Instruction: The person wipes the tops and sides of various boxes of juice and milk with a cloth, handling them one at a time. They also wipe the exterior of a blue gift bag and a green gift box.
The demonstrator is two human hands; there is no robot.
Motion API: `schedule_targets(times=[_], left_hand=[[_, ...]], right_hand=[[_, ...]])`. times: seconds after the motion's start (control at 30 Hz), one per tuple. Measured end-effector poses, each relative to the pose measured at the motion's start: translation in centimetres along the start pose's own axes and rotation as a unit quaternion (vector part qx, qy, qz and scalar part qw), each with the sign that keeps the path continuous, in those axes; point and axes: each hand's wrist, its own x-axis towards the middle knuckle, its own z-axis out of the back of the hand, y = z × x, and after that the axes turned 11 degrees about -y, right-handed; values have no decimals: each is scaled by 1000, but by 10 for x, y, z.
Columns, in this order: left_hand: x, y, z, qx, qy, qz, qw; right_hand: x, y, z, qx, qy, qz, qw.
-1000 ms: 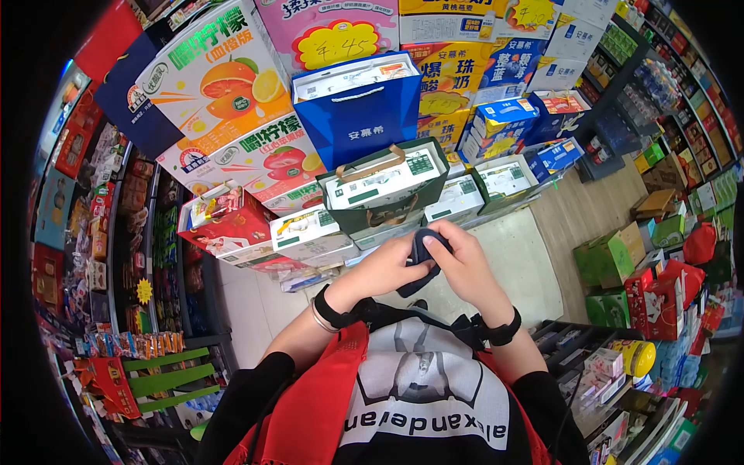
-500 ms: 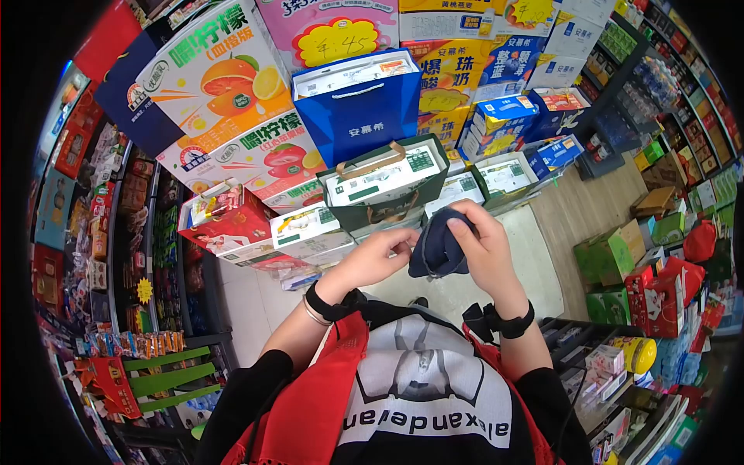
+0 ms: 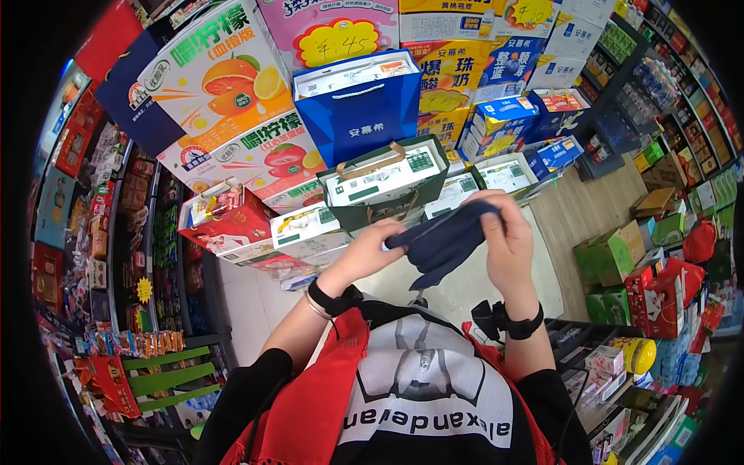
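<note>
The dark navy cloth (image 3: 446, 246) is now stretching sideways between the two hands, where half a second earlier it was sitting bunched mostly in the right one. The left hand (image 3: 370, 252) is pinching its near end at the cloth's 9 o'clock, thumb and fingers closing on a narrow gathered part; the right hand (image 3: 509, 246) is grasping the other end at 2 to 3 o'clock, having moved outward and a little higher. Between them the fabric is sagging in loose folds, with a free tip hanging toward 7 o'clock, so the handling seems to be shifting from bunching to opening out. What sort of article it is, I cannot tell. The cloth is hanging in mid-air in front of the printed shirt (image 3: 422, 372) at 6 o'clock, above the pale floor mat (image 3: 535, 283). Around it, the dark green bag (image 3: 349, 219) is standing at 10 to 11 o'clock, the blue bag (image 3: 355, 116) is rising beyond at 11, the green carton (image 3: 601, 260) is resting at 3 and the yellow tub (image 3: 641, 357) at 4.
</note>
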Motion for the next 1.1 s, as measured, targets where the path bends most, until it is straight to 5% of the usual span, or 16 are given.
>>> schedule_targets(times=[0.07, 0.13, 0.2, 0.27, 0.33, 0.4, 0.47, 0.5, 0.57, 0.6, 0.7, 0.73, 0.77, 0.9, 1.0, 1.1], left_hand=[[-1, 14, 8, -36, -9, -4, 999], [-2, 22, 22, -63, -2, 22, 998], [-2, 34, 34, -208, 46, 181, 960], [-2, 40, 41, -235, 43, 175, 955], [-4, 47, 44, -471, 29, 269, 840], [-5, 61, 42, -481, 45, 281, 829], [-6, 32, 32, -556, -27, 282, 781], [-8, 38, 31, -556, -27, 282, 781], [-10, 55, 30, -695, 89, 263, 663], [-11, 51, 28, -695, 90, 263, 663], [-14, 30, 20, -726, 55, 259, 635], [-15, 25, 17, -757, 64, 274, 589], [-16, 22, 15, -786, 73, 288, 542], [-21, 29, 3, -765, 53, 257, 588], [-23, 26, 3, -761, 26, 262, 593], [-18, -2, 7, -763, 28, 258, 591]], right_hand=[[3, -4, 8, -52, -34, 32, 998], [6, -7, 18, -229, -66, -41, 970], [6, -30, 20, -220, -93, -12, 971], [5, -53, 26, -207, -86, -27, 974], [-3, -98, 33, -138, -74, -73, 985], [-3, -101, 31, -68, -62, -119, 989], [-1, -77, 26, 231, -18, -424, 875], [-2, -81, 35, 268, 56, -440, 855], [-5, -87, 38, 357, 79, -433, 824], [-7, -91, 39, 442, 101, -422, 785], [-25, -121, 36, 560, 51, -440, 700], [-30, -123, 32, 622, 69, -449, 638], [-35, -127, 25, 606, 49, -477, 635], [-53, -144, -5, 733, 19, -425, 531], [-60, -149, -12, 644, 7, -458, 613], [-70, -134, -26, 574, 106, -539, 607]])
